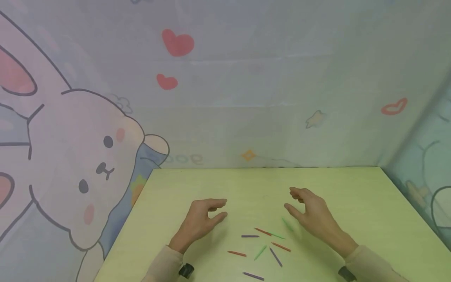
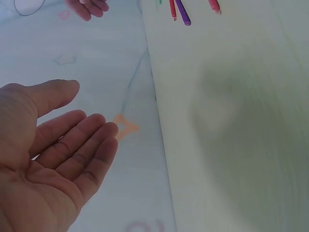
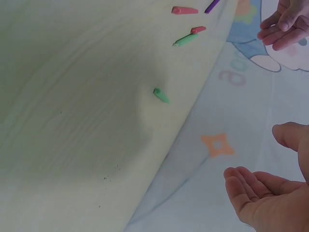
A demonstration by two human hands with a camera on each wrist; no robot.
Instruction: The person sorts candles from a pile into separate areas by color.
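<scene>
My left hand hovers over the left part of the table, empty, with its fingers relaxed and the thumb apart from them. On the other side my right hand is also raised and empty, its fingers loosely bent. Between and below them several slim crayons lie scattered. A green crayon is nearest the right hand. A red crayon meets another green crayon end to end, beside a purple crayon. Closer to me are more, among them a red crayon and a purple crayon.
The pale yellow-green table ends at a backdrop printed with hearts and a big rabbit. Another printed sheet stands along the right side. Small dark specks dot the tabletop in the right wrist view.
</scene>
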